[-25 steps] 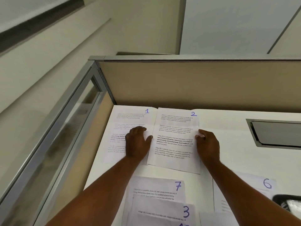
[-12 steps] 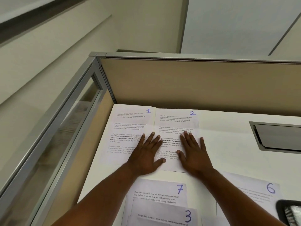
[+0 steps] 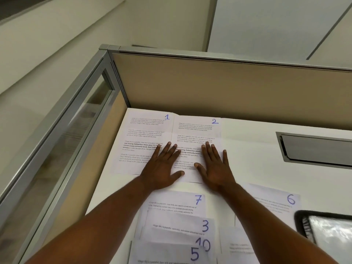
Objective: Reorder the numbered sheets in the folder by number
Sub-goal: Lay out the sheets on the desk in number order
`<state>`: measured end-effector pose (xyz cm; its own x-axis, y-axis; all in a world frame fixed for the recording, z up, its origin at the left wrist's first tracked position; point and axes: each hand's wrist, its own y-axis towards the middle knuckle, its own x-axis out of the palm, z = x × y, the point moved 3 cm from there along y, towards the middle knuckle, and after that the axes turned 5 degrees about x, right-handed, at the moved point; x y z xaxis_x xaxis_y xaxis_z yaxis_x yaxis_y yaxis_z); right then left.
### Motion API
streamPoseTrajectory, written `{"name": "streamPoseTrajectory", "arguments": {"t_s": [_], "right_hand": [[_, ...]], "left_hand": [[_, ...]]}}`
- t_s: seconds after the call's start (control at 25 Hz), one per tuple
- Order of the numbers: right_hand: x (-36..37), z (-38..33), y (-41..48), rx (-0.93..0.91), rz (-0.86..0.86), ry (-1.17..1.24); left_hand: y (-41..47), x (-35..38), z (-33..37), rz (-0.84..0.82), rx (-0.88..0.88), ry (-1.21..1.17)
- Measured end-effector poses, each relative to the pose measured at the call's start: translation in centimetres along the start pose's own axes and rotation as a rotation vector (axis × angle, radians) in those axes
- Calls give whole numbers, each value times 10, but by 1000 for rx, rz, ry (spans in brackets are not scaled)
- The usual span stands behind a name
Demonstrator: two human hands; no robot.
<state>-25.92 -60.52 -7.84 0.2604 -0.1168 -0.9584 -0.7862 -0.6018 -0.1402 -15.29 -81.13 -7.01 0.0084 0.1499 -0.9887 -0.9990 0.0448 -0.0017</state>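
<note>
Sheet 1 [image 3: 141, 136] and sheet 2 [image 3: 196, 130] lie side by side at the far left corner of the white desk. My left hand [image 3: 162, 166] lies flat with straight fingers across the seam between them. Flat on sheet 2's lower right part rests my right hand [image 3: 215, 166]. Nearer me, sheets 7 [image 3: 182, 201], 3 [image 3: 190, 224], 10 [image 3: 202, 242] and 5 [image 3: 171, 253] overlap in a fanned pile. Sheet 6 [image 3: 274, 202] lies to the right. A black-edged folder [image 3: 327, 233] with a clear sleeve shows at the right edge.
A beige partition [image 3: 228, 88] closes the desk's far side, and a glass-and-metal panel [image 3: 62, 134] closes the left. A grey cable hatch [image 3: 314, 149] is set into the desk at the right. Another printed sheet [image 3: 240, 246] lies under my right forearm.
Both hands went from curled fingertips on the sheets to lying flat. Sheet 2 was slid left against sheet 1. In the last half second the hands barely moved.
</note>
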Motion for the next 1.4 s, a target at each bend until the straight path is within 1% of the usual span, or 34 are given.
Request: {"name": "streamPoseTrajectory", "arguments": {"t_s": [0.24, 0.52, 0.68, 0.8, 1.0, 1.2, 1.28, 1.32, 1.4], "right_hand": [[-4, -9, -56, 60, 12, 29], [7, -15, -153, 109, -22, 77], [15, -21, -194, 170, 29, 123], [17, -28, -211, 201, 68, 176], [19, -35, -217, 198, 84, 175], [17, -35, -216, 207, 228, 258], [12, -36, -216, 190, 280, 348], [7, -37, -217, 170, 312, 396], [-1, -37, -218, 134, 357, 510]], "left_hand": [[-42, -6, 24, 2, -21, -37], [-130, 6, 55, -96, -77, -106], [-166, 13, 64, -141, -134, -126], [-182, 10, 69, -167, -164, -148], [-191, 9, 75, -193, -175, -156], [-192, 4, 79, -191, -187, -191], [-192, -1, 79, -150, -187, -214], [-192, -6, 79, -96, -187, -235], [-193, -15, 76, 74, -214, -336]]}}
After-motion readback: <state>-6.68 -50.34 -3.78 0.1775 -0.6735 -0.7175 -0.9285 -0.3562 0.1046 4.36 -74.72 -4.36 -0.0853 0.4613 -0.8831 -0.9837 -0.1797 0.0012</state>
